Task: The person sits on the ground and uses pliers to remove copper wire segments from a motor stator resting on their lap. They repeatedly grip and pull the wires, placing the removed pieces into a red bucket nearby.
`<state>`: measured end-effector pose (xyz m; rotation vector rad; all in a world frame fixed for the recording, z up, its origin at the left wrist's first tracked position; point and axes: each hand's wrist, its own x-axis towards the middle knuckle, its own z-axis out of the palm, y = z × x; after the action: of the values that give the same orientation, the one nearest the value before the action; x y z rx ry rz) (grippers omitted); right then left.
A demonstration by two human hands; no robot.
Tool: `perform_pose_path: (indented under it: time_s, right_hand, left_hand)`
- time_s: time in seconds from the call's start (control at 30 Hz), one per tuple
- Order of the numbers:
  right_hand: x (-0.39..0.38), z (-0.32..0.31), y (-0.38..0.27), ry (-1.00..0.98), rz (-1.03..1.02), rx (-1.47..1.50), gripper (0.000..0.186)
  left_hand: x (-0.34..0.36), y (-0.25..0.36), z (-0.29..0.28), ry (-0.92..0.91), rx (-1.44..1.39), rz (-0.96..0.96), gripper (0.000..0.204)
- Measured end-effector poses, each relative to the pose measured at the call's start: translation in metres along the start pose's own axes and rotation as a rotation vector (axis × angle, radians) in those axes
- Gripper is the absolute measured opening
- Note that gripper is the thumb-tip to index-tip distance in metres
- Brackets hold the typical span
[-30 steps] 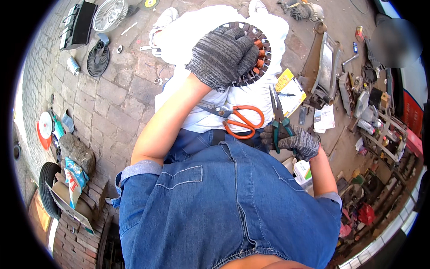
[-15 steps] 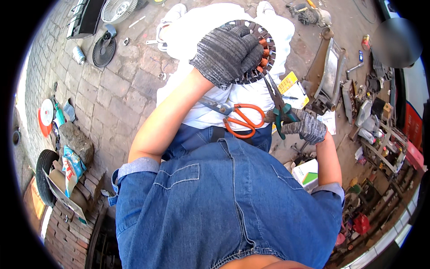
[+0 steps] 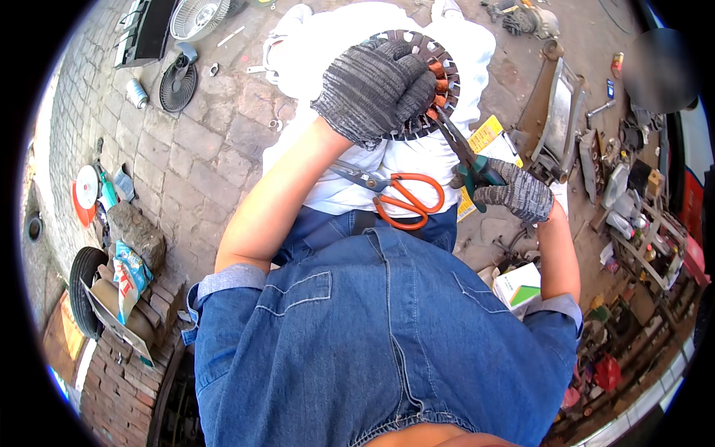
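Note:
My left hand (image 3: 372, 93), in a grey knit glove, grips a round motor stator (image 3: 421, 45) that has dark metal teeth and copper windings (image 3: 439, 86), resting on white cloth (image 3: 313, 41) over my lap. My gloved right hand (image 3: 514, 190) is closed round green-handled long-nose pliers (image 3: 458, 145), whose tips reach the lower copper windings beside my left fingers. Whether the jaws grip wire I cannot tell. Large orange-handled scissors (image 3: 417, 186) lie on the cloth below the stator. A yellow printed card (image 3: 488, 130) is partly visible beside the pliers.
On the paved ground (image 3: 186, 164) at left lie fan parts (image 3: 179, 86), a spray can (image 3: 136, 93), a tire (image 3: 86, 287) and stones (image 3: 138, 238). Metal parts (image 3: 555, 112), a cluttered rack (image 3: 640, 238) and a white box (image 3: 516, 287) are at right.
My right hand has moved up and slightly right, bringing the pliers' tips from below the stator onto its copper windings. My left hand still grips the stator.

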<state>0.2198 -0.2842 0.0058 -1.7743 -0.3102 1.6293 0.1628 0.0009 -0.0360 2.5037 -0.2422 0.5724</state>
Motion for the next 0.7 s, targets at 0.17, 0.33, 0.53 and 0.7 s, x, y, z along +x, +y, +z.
perform_pose_path:
  time_s: [0.17,0.33,0.53,0.7]
  right_hand:
    - [0.007,-0.012,0.001,-0.015,-0.018,-0.038,0.042]
    - [0.005,-0.011,-0.012,-0.009,0.056,-0.079,0.041]
    - [0.005,-0.013,-0.027,0.057,0.133,-0.126,0.039]
    - [0.006,-0.019,-0.024,0.170,0.007,-0.374,0.033]
  left_hand:
    - [0.000,-0.001,0.000,-0.025,0.009,0.014,0.023]
    - [0.000,0.001,-0.002,-0.020,0.037,0.011,0.024]
    - [-0.002,0.000,0.001,0.243,-0.030,-0.050,0.029]
    - [-0.018,0.021,-0.016,0.426,-0.012,0.132,0.042]
